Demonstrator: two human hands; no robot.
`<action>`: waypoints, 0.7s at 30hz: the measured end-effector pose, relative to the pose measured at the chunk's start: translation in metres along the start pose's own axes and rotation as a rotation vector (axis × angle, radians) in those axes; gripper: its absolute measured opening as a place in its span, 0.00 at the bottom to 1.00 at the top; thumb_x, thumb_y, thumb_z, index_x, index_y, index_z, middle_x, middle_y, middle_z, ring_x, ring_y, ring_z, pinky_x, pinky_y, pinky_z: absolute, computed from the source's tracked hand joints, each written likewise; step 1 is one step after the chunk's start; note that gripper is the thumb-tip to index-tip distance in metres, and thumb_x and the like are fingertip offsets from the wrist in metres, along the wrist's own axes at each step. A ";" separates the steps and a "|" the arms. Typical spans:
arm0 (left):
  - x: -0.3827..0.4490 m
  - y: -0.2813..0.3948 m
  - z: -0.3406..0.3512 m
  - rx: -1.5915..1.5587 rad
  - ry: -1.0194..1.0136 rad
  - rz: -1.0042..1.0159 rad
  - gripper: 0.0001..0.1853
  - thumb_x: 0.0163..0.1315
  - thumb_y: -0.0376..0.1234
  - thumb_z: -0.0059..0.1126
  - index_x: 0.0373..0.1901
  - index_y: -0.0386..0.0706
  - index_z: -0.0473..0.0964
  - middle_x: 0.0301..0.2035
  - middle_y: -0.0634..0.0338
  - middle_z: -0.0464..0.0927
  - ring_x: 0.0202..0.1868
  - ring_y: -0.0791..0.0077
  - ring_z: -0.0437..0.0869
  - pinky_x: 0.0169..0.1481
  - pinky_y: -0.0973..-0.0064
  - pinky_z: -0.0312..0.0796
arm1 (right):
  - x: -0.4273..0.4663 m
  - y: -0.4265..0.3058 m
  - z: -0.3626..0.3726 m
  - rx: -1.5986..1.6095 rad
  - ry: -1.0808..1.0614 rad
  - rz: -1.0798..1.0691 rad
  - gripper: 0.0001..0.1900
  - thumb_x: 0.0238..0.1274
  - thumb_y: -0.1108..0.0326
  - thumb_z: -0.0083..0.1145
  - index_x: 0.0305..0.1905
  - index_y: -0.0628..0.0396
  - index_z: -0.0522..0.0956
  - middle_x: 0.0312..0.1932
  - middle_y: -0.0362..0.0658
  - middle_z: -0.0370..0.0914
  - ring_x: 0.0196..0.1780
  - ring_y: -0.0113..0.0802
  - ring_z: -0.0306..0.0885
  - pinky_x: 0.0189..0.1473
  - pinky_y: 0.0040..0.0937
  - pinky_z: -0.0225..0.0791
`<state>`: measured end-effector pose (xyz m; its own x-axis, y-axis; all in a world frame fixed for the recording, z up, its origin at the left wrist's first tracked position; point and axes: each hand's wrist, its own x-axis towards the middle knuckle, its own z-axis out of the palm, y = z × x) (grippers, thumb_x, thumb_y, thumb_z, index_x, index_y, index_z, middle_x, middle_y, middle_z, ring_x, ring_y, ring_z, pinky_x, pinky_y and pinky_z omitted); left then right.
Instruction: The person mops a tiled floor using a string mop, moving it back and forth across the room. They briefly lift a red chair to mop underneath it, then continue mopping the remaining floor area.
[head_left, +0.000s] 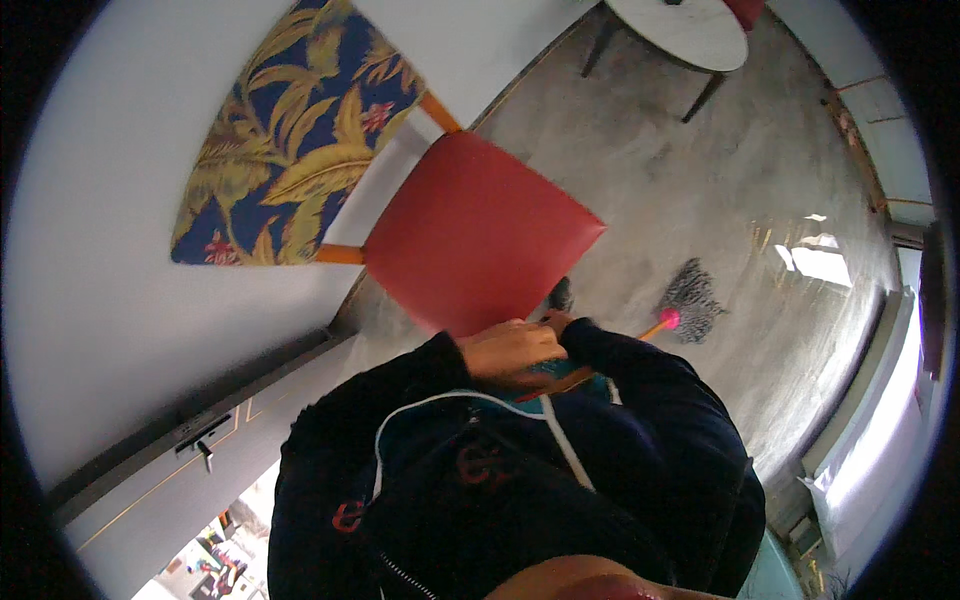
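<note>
My left hand is in front of my belly, its fingers bent and pointing towards my right hand. The right hand is close to it, mostly hidden by its dark sleeve and the left hand; whether either one grips anything is hidden. A mop with grey strands and a pink socket rests on the floor to my right. Its orange handle passes under my right forearm and leans against my torso. Just beyond my hands is a chair with a red seat.
The chair's leaf-patterned backrest is against a white wall. A round white-topped table is at the far right on the grey floor. A door with a handle is at lower left, a bright curtain at right.
</note>
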<state>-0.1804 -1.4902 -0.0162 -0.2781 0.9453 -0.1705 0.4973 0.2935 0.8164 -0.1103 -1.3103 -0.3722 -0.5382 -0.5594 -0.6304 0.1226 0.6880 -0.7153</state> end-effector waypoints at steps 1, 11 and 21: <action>-0.014 -0.011 0.004 -0.022 -0.090 -0.011 0.22 0.63 0.43 0.55 0.56 0.42 0.70 0.46 0.52 0.76 0.47 0.60 0.79 0.50 0.61 0.70 | 0.001 -0.007 -0.001 0.034 0.051 0.029 0.25 0.60 0.47 0.57 0.56 0.52 0.76 0.48 0.50 0.79 0.49 0.49 0.75 0.52 0.46 0.68; -0.197 -0.245 -0.059 0.317 0.431 -0.845 0.11 0.55 0.37 0.60 0.29 0.38 0.76 0.35 0.45 0.78 0.42 0.48 0.77 0.46 0.54 0.70 | 0.071 0.033 0.017 0.959 0.718 0.384 0.26 0.66 0.49 0.56 0.53 0.64 0.76 0.45 0.44 0.79 0.47 0.35 0.77 0.47 0.34 0.72; -0.132 -0.154 -0.221 1.018 0.596 -0.376 0.19 0.57 0.29 0.61 0.52 0.41 0.74 0.56 0.57 0.73 0.59 0.60 0.73 0.63 0.58 0.63 | 0.117 0.096 0.010 2.102 0.888 0.340 0.41 0.65 0.29 0.30 0.64 0.55 0.68 0.59 0.45 0.74 0.57 0.44 0.73 0.59 0.42 0.67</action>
<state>-0.4016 -1.6917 0.0027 -0.7398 0.6443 0.1936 0.6438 0.7616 -0.0745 -0.1531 -1.3146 -0.5178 -0.3508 0.1060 -0.9304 0.3330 -0.9145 -0.2297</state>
